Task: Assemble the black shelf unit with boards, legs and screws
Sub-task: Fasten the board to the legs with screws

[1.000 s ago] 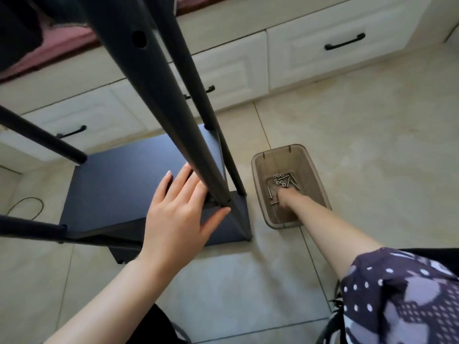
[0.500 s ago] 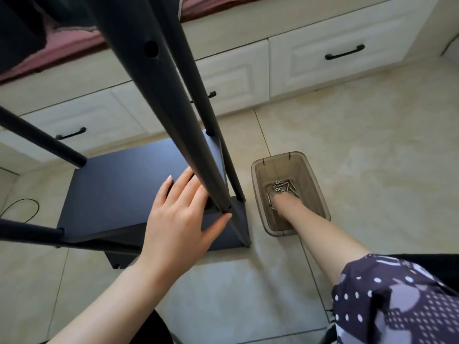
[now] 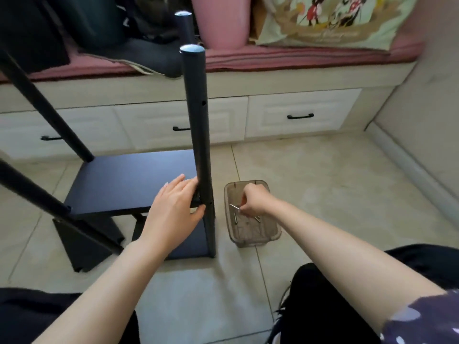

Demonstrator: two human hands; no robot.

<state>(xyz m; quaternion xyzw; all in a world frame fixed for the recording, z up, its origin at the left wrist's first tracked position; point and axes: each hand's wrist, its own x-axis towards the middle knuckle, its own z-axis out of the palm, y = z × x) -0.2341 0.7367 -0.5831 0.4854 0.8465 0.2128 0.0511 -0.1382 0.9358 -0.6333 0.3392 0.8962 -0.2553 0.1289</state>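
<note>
Soft, even daylight, faint shadows, slight overall blur, wide-angle bending at edges.

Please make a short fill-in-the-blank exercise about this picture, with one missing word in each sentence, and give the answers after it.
1. The right hand pinches a ____ over the plastic bin.
2. The left hand rests on the upright black ____.
3. The bin stands on the tiled ____.

Answers: screw; leg; floor

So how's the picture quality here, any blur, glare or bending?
Head view: soft daylight, faint shadows; wide-angle bending curves the drawer fronts and splays the left legs; slight blur on the right hand pinching a screw above the box; pale sheen on the near leg's cap; left hand fairly sharp.
</note>
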